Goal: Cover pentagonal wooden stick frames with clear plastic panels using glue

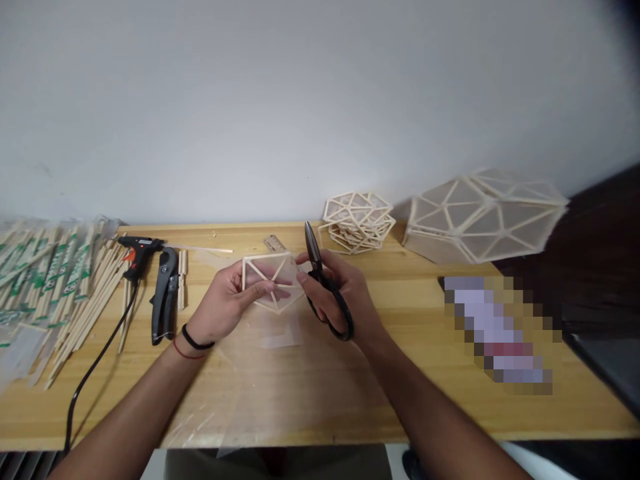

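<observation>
My left hand (pixel 227 300) pinches a small pentagon frame (pixel 273 268) of thin wooden sticks backed with translucent sheet, its thumb lying over the front. The sticks meet near the middle like spokes. My right hand (pixel 345 287) is closed round black-handled scissors (pixel 313 247), blades pointing up and away from me. Its fingertips also touch the right edge of the pentagon frame. Below the frame, pieces of clear film (pixel 280 339) lie on the wooden table (pixel 400 407).
Bundled chopsticks (pixel 55 267) fill the left side. A glue gun (pixel 140 253) with a cord and a black cutter (pixel 165 293) lie beside them. Behind are a small ruler (pixel 273 243), stacked stick frames (pixel 357 223) and a large panelled stick structure (pixel 485 217). A blurred-out object (pixel 500 333) lies right.
</observation>
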`<state>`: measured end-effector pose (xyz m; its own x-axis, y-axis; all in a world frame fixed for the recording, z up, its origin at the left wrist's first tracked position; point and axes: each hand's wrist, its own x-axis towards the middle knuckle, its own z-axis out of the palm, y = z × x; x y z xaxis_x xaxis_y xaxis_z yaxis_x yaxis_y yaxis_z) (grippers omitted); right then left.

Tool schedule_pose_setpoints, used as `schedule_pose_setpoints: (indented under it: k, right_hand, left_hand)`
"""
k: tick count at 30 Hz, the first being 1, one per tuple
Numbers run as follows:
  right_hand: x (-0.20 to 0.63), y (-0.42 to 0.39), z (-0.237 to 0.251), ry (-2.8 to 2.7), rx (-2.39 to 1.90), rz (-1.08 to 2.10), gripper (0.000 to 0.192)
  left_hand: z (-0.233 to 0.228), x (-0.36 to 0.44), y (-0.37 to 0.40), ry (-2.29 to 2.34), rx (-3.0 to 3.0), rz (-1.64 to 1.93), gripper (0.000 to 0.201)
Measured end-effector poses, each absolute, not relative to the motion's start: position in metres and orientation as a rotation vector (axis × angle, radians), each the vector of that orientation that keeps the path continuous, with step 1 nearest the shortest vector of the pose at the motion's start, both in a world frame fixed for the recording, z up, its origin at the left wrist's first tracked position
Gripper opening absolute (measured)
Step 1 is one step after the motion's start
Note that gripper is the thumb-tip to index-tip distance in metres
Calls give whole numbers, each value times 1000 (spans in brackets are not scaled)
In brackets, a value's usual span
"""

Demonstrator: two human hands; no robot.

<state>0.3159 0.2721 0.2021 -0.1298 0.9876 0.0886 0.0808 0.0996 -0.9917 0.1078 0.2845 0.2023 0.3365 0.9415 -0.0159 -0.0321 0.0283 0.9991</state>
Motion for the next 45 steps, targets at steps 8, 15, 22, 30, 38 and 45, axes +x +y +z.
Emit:
schedule_pose_setpoints:
  k: [8, 15, 22, 30, 38, 45]
  right_hand:
    - [319, 274, 210, -1424, -986, 1351, 44]
    - [323, 276, 204, -1429, -937, 1506, 50]
    - [321, 278, 201, -1441, -988, 1491, 50]
    - [320, 283, 202, -1405, -1145, 1353, 48]
    - [330, 294, 196, -1673, -1463, 902, 34]
    - [343, 304, 186, -1972, -1609, 606, 36]
  left_hand:
    - [209, 105, 280, 949, 1359, 945, 32]
    - [212, 104, 278, 840, 1375, 931, 22]
    - [206, 104, 279, 835, 1364, 948, 23]
    - [204, 99, 286, 942, 1361, 1035, 25]
    - [194, 90, 306, 1147, 1090, 1404, 35]
    - [195, 88, 309, 1151, 988, 1500, 34]
